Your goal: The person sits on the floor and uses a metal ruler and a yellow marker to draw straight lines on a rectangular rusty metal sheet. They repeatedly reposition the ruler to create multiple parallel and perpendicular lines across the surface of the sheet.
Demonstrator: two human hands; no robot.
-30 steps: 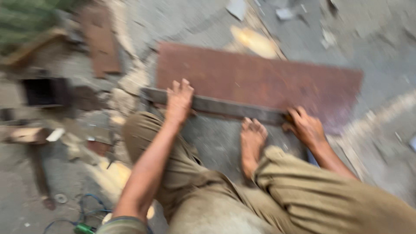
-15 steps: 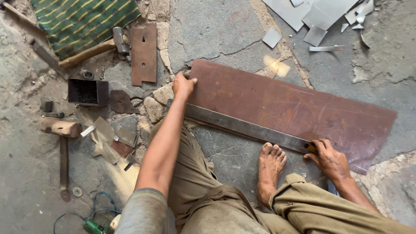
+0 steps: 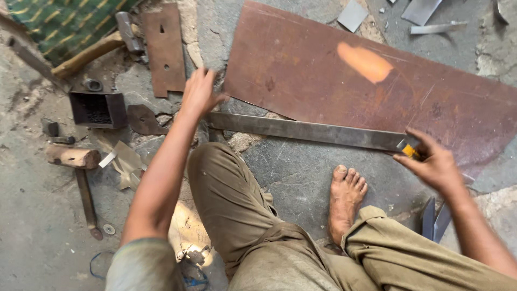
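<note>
My left hand (image 3: 198,92) is in the upper middle-left of the frame, fingers spread and open, holding nothing; it sits at the left end of the long grey metal bar (image 3: 307,131), though I cannot tell if it touches it. My right hand (image 3: 432,163) is at the right, near the bar's other end, fingers loosely curled around a small yellow piece (image 3: 411,151) pinched at the fingertips. The bar lies across the middle of the frame along the lower edge of the big rusty metal sheet (image 3: 344,81), which fills the upper right. My bare foot (image 3: 345,199) rests on the stone floor (image 3: 291,172) just below the bar. A wooden mallet (image 3: 74,157) and a small dark metal box (image 3: 98,109) lie at the left.
</note>
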